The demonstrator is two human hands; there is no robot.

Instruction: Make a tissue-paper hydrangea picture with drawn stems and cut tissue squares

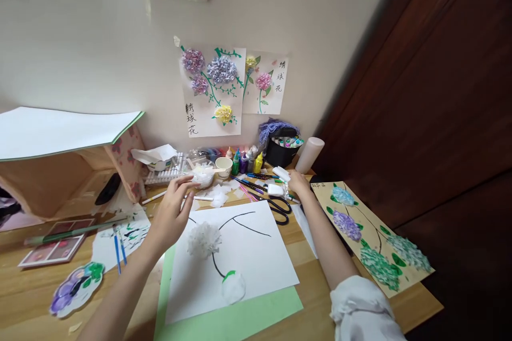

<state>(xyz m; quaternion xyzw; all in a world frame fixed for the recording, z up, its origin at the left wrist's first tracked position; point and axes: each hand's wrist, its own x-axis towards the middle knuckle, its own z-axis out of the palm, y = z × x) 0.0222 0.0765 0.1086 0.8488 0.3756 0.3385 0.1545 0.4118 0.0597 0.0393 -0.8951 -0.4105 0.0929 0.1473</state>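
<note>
"Left hand [173,214]?"
"Fingers loosely spread; the fluffy white flower [204,241] on the white sheet [256,261] sits just right of it."
"Right hand [299,183]?"
"Just beside it, leftward, lies a white object [281,173]; I can't tell whether it's pinched."

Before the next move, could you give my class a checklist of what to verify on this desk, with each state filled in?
1. Left hand open: ok, near the far left corner of the white sheet.
2. Right hand gripping something: cannot tell; it is at some small white items, but its grip is hidden.
3. White sheet on top of the green sheet: ok.
4. Scissors well away from the white sheet: not ok, the handles lie right by its edge.
5. Lower white circle ruffled like the white flower: not ok, it looks flat.
</note>
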